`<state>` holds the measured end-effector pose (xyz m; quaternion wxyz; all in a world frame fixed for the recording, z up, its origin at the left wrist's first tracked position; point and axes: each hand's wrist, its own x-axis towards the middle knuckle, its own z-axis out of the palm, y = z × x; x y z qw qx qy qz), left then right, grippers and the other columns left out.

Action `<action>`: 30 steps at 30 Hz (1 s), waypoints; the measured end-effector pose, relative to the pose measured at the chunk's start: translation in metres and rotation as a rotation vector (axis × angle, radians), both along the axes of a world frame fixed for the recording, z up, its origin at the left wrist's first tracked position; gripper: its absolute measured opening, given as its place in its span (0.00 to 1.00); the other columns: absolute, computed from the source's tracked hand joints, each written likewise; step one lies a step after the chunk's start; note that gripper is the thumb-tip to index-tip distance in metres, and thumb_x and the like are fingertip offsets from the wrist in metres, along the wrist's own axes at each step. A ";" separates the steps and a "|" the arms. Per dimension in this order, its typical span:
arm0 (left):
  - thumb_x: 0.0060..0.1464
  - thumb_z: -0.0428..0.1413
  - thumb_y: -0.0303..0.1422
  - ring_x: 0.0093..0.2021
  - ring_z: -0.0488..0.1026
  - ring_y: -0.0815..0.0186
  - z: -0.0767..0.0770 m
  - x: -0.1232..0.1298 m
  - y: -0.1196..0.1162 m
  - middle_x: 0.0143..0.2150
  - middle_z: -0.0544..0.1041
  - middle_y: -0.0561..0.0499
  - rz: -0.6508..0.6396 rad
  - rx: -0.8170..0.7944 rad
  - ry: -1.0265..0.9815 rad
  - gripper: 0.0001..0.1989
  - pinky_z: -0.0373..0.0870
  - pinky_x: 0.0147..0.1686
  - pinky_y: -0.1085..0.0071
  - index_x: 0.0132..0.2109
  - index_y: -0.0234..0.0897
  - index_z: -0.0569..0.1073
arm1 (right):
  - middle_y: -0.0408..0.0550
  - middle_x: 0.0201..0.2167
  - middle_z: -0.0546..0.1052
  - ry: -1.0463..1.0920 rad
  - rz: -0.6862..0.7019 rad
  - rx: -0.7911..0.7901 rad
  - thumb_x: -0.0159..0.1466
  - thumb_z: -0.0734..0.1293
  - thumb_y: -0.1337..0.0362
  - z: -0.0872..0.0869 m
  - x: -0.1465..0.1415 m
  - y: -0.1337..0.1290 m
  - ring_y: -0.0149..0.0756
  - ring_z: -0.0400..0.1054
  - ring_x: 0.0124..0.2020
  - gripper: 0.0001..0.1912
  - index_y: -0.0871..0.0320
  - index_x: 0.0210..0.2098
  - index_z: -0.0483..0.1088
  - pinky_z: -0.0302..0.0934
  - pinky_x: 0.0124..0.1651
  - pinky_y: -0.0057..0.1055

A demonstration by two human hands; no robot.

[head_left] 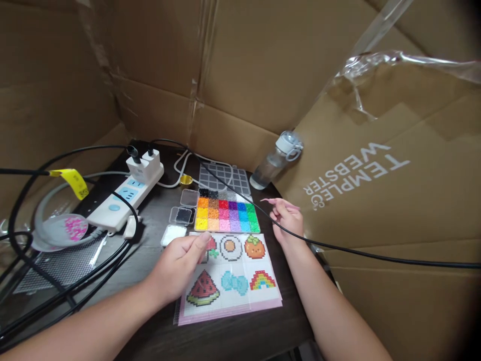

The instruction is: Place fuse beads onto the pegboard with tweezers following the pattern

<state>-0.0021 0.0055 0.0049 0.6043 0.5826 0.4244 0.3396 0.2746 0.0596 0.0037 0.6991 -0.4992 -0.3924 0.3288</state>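
Observation:
My right hand (288,220) is closed around pink tweezers (276,201), whose tips point left beside the bead box. My left hand (184,263) is closed over the upper left of the pattern sheet (240,313), fingers curled under the thumb; what it holds, if anything, is hidden. Pixel pictures of a watermelon, a bow, a rainbow, an egg and an orange fruit show on the sheet. Just behind it lies the open bead box (227,213), with many colours in its compartments. Small clear boxes stand to its left, one with black beads (183,215), one with white (173,234).
A power strip (126,195) with plugs and black cables lies at left, near a dish of pink beads (75,228). One cable (338,245) crosses above my right wrist. A water bottle (276,160) leans by the cardboard wall (240,75).

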 end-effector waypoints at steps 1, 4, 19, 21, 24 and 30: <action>0.58 0.43 0.50 0.20 0.50 0.72 0.001 0.000 0.000 0.18 0.51 0.58 0.004 0.001 0.004 0.26 0.49 0.20 0.74 0.19 0.37 0.54 | 0.50 0.26 0.76 -0.012 -0.010 -0.010 0.51 0.73 0.59 -0.001 -0.001 0.004 0.21 0.51 0.17 0.11 0.62 0.25 0.76 0.43 0.17 0.23; 0.58 0.43 0.50 0.20 0.50 0.71 0.002 0.000 0.000 0.18 0.52 0.58 0.008 0.006 0.009 0.26 0.49 0.20 0.74 0.19 0.37 0.54 | 0.52 0.27 0.77 -0.026 -0.019 -0.046 0.50 0.72 0.59 -0.006 -0.006 0.014 0.20 0.49 0.17 0.11 0.63 0.25 0.75 0.42 0.16 0.23; 0.59 0.43 0.49 0.20 0.51 0.71 0.002 0.001 0.001 0.17 0.52 0.58 0.013 0.000 0.019 0.26 0.51 0.21 0.73 0.19 0.37 0.55 | 0.52 0.26 0.77 -0.032 -0.037 -0.150 0.48 0.72 0.62 -0.010 -0.016 0.009 0.21 0.51 0.16 0.09 0.64 0.21 0.75 0.42 0.17 0.25; 0.59 0.43 0.49 0.19 0.51 0.71 0.001 0.000 0.001 0.17 0.53 0.58 0.010 -0.001 0.017 0.26 0.51 0.21 0.73 0.19 0.37 0.55 | 0.52 0.25 0.77 -0.018 -0.058 -0.146 0.48 0.73 0.61 -0.009 -0.014 0.008 0.20 0.50 0.16 0.10 0.64 0.21 0.75 0.42 0.16 0.25; 0.59 0.42 0.48 0.19 0.51 0.71 0.001 0.000 0.000 0.17 0.53 0.57 0.012 0.014 0.023 0.26 0.51 0.20 0.74 0.19 0.37 0.55 | 0.51 0.24 0.76 0.006 -0.080 -0.151 0.47 0.73 0.60 -0.006 -0.011 0.003 0.20 0.50 0.16 0.11 0.64 0.22 0.75 0.43 0.16 0.24; 0.60 0.43 0.45 0.19 0.51 0.72 0.003 -0.001 0.000 0.17 0.54 0.57 0.009 0.026 0.016 0.25 0.51 0.18 0.75 0.19 0.37 0.55 | 0.49 0.25 0.76 -0.098 0.114 -0.167 0.51 0.73 0.60 0.002 -0.027 -0.037 0.22 0.56 0.17 0.09 0.61 0.23 0.75 0.47 0.16 0.23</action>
